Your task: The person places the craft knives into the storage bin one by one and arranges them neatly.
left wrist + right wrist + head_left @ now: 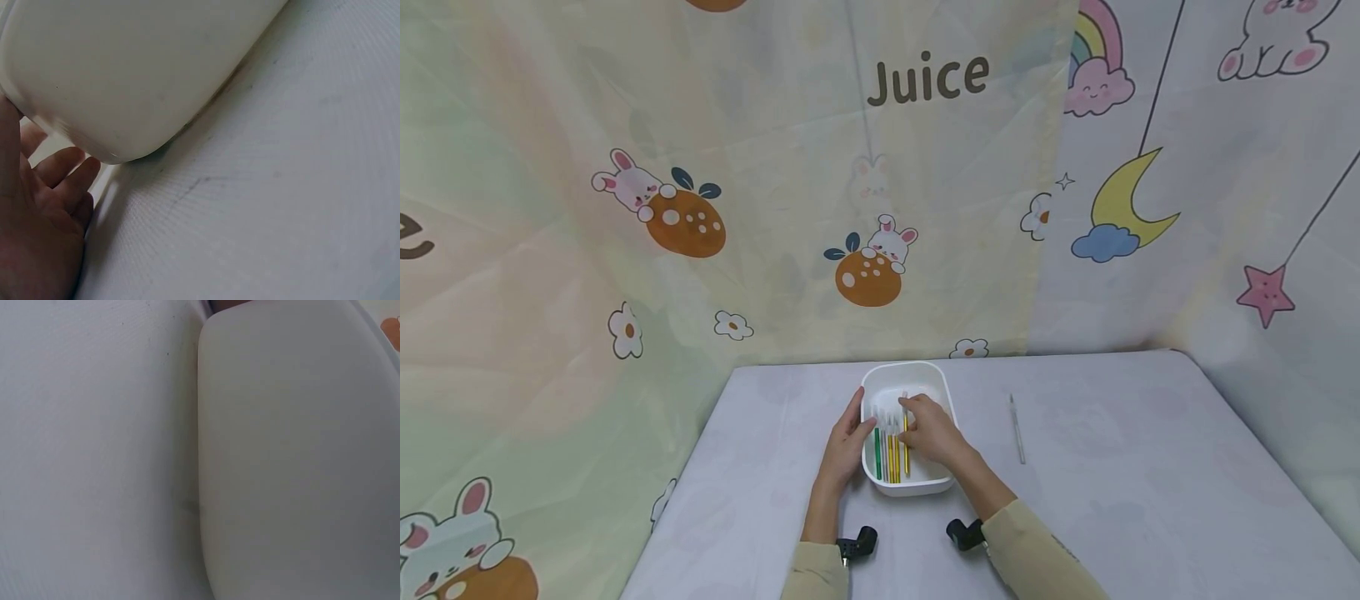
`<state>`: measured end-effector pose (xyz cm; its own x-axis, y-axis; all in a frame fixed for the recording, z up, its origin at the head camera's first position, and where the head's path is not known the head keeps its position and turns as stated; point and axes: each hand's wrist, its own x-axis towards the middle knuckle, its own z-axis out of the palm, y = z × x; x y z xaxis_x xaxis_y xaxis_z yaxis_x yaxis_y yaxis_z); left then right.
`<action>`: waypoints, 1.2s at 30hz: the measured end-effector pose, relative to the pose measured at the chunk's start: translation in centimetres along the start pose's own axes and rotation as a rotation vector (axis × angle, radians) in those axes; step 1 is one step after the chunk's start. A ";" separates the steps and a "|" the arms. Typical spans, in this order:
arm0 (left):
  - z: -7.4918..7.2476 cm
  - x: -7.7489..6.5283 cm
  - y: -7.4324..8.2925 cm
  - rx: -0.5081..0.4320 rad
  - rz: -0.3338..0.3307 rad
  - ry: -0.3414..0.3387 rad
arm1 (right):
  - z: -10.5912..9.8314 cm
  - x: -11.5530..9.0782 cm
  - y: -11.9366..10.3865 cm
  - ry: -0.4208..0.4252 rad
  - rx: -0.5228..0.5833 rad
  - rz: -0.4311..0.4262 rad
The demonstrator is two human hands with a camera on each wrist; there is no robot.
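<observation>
A white plastic box (925,488) with rounded corners stands on the table. Inside it, along the left side, several slim pens (892,458) lie side by side, in green, whitish and yellow. My left hand (844,446) grips the box's left wall, thumb at the rim; in the left wrist view its fingers (75,178) bend against the outer wall. My right hand (934,429) reaches in over the right rim and pinches a yellow pen (906,461) just right of the row. In the right wrist view only the box's outer wall (294,456) shows, with the right hand out of sight.
A single clear, slim pen (1017,429) lies on the white-covered table (1120,483) to the right of the box. A printed curtain (775,275) hangs behind the table's far edge. Black wrist cameras (859,544) sit at both sleeves.
</observation>
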<state>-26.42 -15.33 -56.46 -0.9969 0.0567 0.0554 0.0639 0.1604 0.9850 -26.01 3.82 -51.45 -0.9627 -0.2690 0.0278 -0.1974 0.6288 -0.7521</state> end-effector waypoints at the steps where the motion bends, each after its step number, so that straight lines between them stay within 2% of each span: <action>1: 0.0 0.0 0.0 -0.001 -0.001 0.001 | 0.0 0.0 0.0 -0.010 0.001 0.005; 5: 0.0 -0.1 0.1 0.002 0.005 -0.002 | 0.1 0.0 0.0 -0.045 -0.001 0.027; 12: 0.0 -0.1 0.2 0.005 0.005 -0.004 | 0.2 0.1 0.1 -0.080 -0.033 0.003; 36: -0.1 0.0 0.2 0.003 0.019 -0.007 | 0.3 0.0 0.1 -0.125 -0.056 0.004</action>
<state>-26.38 -15.38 -56.29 -0.9951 0.0666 0.0734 0.0834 0.1623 0.9832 -25.99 3.59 -51.72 -0.9337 -0.3529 -0.0602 -0.2067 0.6687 -0.7142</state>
